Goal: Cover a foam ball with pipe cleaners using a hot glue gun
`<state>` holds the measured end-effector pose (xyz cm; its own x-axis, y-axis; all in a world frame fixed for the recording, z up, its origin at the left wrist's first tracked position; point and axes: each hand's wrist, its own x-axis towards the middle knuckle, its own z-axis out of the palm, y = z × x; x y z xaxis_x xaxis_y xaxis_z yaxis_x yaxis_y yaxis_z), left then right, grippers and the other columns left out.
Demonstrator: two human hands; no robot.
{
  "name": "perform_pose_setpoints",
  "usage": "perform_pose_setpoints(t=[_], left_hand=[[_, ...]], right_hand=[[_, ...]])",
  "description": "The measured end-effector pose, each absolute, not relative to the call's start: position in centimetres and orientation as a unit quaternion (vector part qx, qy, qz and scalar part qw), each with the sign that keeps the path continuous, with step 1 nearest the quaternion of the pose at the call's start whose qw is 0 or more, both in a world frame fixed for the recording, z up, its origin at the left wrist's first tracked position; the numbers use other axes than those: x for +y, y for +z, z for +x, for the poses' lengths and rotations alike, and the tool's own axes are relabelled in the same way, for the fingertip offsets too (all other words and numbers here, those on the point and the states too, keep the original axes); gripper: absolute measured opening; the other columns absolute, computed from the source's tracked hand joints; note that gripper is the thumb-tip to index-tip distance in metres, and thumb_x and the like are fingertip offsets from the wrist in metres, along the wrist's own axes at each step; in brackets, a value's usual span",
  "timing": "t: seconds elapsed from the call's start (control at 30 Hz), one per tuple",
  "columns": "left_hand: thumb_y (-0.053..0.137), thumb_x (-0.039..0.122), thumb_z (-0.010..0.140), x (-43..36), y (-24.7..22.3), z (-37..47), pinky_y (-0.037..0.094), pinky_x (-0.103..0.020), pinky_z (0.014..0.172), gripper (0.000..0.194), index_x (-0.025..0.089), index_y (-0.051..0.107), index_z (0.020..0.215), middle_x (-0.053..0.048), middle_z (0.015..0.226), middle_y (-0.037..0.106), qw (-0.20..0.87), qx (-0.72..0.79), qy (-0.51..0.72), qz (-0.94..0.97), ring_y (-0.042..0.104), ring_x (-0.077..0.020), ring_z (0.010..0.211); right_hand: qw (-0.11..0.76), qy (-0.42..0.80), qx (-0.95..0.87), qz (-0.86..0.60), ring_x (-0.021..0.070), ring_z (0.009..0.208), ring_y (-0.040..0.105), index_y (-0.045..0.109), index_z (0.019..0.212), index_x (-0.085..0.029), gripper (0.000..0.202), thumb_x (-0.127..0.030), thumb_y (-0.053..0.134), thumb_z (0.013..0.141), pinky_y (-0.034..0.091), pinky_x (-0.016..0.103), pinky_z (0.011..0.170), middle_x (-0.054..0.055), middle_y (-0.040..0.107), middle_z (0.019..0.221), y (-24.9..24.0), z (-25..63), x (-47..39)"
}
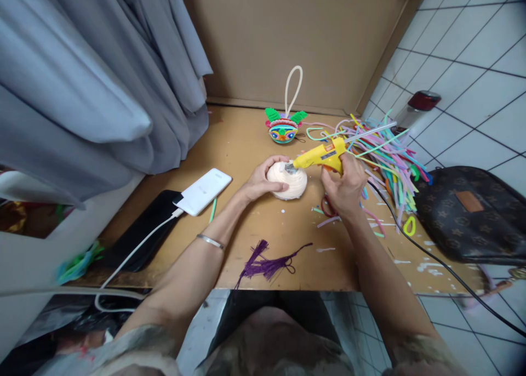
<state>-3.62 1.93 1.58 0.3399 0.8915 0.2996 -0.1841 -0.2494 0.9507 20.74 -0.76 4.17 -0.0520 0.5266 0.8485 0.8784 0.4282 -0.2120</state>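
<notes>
- Glue gun (315, 156): yellow, orange trigger (326, 169).
- Ball (294, 183): cream.
- Ornament (283, 131): green ears, multicoloured face.
- Tassels (269, 266): purple.
- Pipe cleaners (388, 157): mixed pastels.
- Bag (472, 225): dark brown, repeating motif, tan patch (470, 201).
- Tiles (472, 63): white, dark grid.

Diffuse, moderate indoor light, source out of view. Grey curtain (94, 69) palest on upper folds, shaded below. White wall tiles (464, 74) stretched by wide-angle distortion; top-right corner dark. Shirt (271, 343) blurred. Label on yellow glue gun (314, 156) unreadably soft.

Head-worn view, facing forward and down on hands (347, 182), tabletop (242, 146).
</notes>
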Motion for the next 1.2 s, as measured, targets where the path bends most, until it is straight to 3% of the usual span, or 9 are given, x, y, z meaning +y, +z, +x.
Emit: perform_pose_setpoints(t=[0.87, 1.2], left_hand=[[0.097, 0.032, 0.049, 1.62, 1.97, -3.64, 0.044, -0.047, 0.12, 0.076, 0.019, 0.067, 0.118, -0.011, 0.139, 0.066, 0.554, 0.288, 0.491, 0.608, 0.062, -0.0329, 0.132], [0.097, 0.036, 0.049, 1.82, 1.77, -3.6, 0.044, -0.046, 0.119, 0.079, 0.019, 0.065, 0.119, -0.011, 0.138, 0.066, 0.547, 0.293, 0.492, 0.61, 0.061, -0.0334, 0.132]], right_hand=[[0.478, -0.168, -0.71, -0.489, 0.025, 0.083, 0.063, 0.061, 0.097, -0.023, 0.013, -0.028, 0.059, 0.085, 0.05, 0.039, 0.076, 0.006, 0.068, 0.089, 4.94, 21.04, -0.96], [0.511, -0.087, -0.647, -0.559, 0.0215, 0.075, 0.055, 0.058, 0.092, -0.024, 0.021, -0.038, 0.064, 0.076, 0.049, 0.036, 0.073, 0.002, 0.064, 0.083, 4.78, 20.85, -0.57]])
